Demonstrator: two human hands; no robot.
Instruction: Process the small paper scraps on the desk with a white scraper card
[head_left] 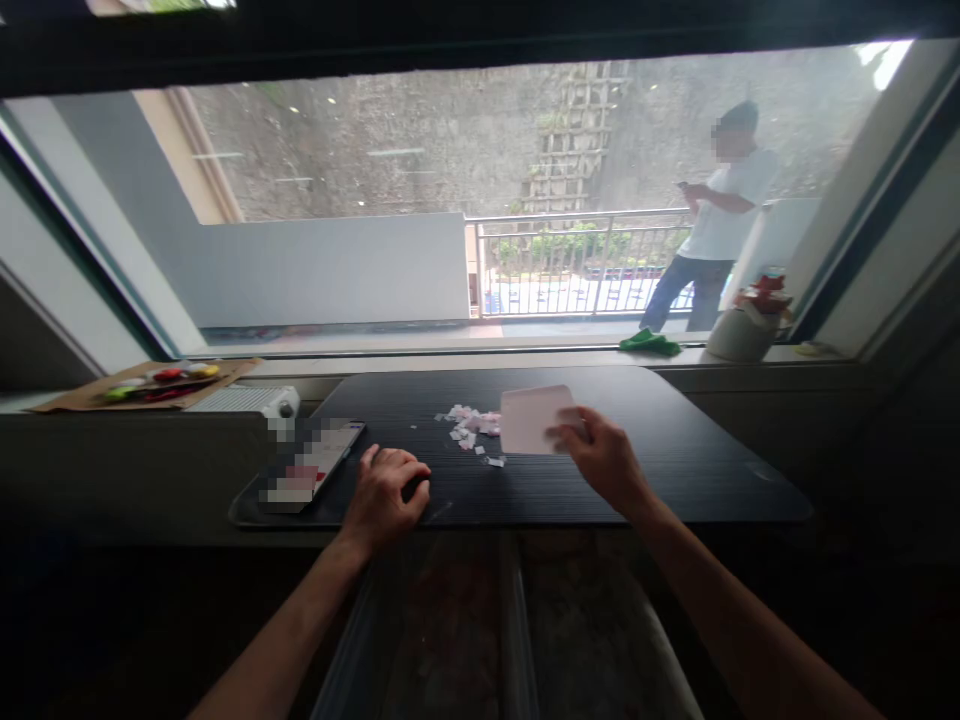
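Note:
My right hand point(604, 455) grips the right edge of a pale pinkish, flat, round-cornered square piece point(529, 420), held over the dark table point(660, 440). Its exact kind does not show. Just left of the piece lies a small heap of white and pinkish paper scraps point(469, 425), partly covered by it. My left hand point(390, 485) rests on the near left part of the table, fingers loosely bent, with a gap between thumb and forefinger and nothing visible in it. Beside that hand lies a flat device or panel point(330, 460), partly blurred out.
On the left, brown cardboard point(240, 370) bears several colourful items beside a white ribbed box point(244, 402). A green cloth point(649, 343) and a pale pot point(742, 335) stand along the windowsill. Beyond the glass, a person point(724, 205) in a white top stands near a railing point(555, 265).

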